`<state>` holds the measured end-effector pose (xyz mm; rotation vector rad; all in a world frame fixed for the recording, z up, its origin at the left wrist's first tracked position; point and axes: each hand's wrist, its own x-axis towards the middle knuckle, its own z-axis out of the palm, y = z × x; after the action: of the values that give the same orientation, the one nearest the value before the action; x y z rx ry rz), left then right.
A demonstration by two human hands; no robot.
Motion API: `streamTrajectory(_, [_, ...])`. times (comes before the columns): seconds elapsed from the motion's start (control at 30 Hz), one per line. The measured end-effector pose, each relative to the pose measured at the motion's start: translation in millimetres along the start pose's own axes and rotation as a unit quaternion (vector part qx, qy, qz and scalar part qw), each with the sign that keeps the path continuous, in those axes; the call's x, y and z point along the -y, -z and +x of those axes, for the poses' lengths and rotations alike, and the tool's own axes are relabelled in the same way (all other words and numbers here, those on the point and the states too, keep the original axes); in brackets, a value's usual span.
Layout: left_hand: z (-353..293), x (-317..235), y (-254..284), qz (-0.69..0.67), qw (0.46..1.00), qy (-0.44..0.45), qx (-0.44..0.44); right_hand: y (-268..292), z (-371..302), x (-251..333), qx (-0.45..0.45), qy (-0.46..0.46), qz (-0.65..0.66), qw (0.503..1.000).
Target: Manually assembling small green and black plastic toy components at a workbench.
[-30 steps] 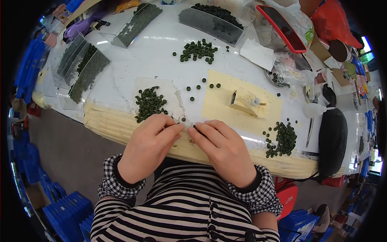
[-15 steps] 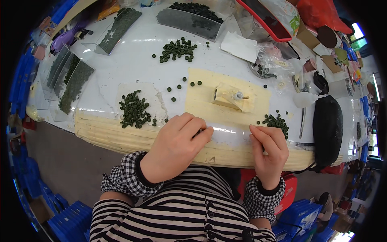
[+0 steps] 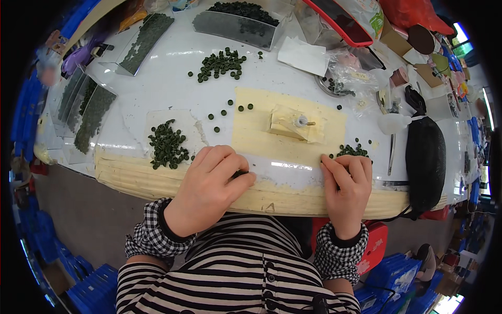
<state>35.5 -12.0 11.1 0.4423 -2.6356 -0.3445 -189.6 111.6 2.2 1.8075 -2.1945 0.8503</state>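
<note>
My left hand [image 3: 209, 180] is closed at the table's front edge. Dark green pieces [image 3: 239, 174] show between its thumb and curled fingers; their shape is mostly hidden. To the right, the thumb and forefinger of my right hand [image 3: 348, 183] are pinched together, with a tiny dark spot at the tips that I cannot make out. Beside my left hand lies a pile of small dark green pieces [image 3: 166, 145]. Just beyond my right hand is a pile of small round green pieces [image 3: 353, 150]. A taped block with a metal pin [image 3: 295, 125] stands on yellow tape between and beyond both hands.
Loose round pieces [image 3: 219, 65] lie farther back. Clear trays [image 3: 235, 29] of green parts stand at the back and left. A red-cased phone [image 3: 342, 23], white paper [image 3: 302, 56], plastic bags, tweezers [image 3: 391, 154] and a black pouch [image 3: 426, 167] occupy the right side.
My left hand has moved left, away from my right hand, and stays closed. My right hand keeps its pinch in nearly the same place. The whole view has shifted slightly.
</note>
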Motion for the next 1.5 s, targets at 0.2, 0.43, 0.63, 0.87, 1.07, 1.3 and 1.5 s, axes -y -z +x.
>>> streamTrajectory(0.2, [-2,3,-3,-0.071,0.996,0.006,-0.057,-2,2,2,0.003,0.02,0.016,1.0])
streamTrajectory(0.43, [2,-11,-6,-0.745,0.621,0.237,-0.05,-6,1,32,-0.052,-0.005,0.225,0.973])
streamTrajectory(0.63, [15,-19,-16,-0.807,0.47,0.353,-0.059,-8,2,42,-0.055,-0.065,0.336,0.938])
streamTrajectory(0.87, [13,-18,-21,-0.8,0.512,0.308,-0.054,-9,0,52,-0.02,-0.191,0.491,0.85])
streamTrajectory(1.07, [12,-22,-23,-0.766,0.575,0.273,-0.089,-14,3,47,-0.021,-0.15,0.494,0.856])
streamTrajectory(1.3, [13,-28,-26,-0.738,0.606,0.267,-0.13,-18,1,50,-0.025,-0.159,0.522,0.838])
streamTrajectory(1.5, [8,-30,-31,-0.679,0.677,0.243,-0.145,-19,1,53,-0.015,-0.173,0.548,0.818])
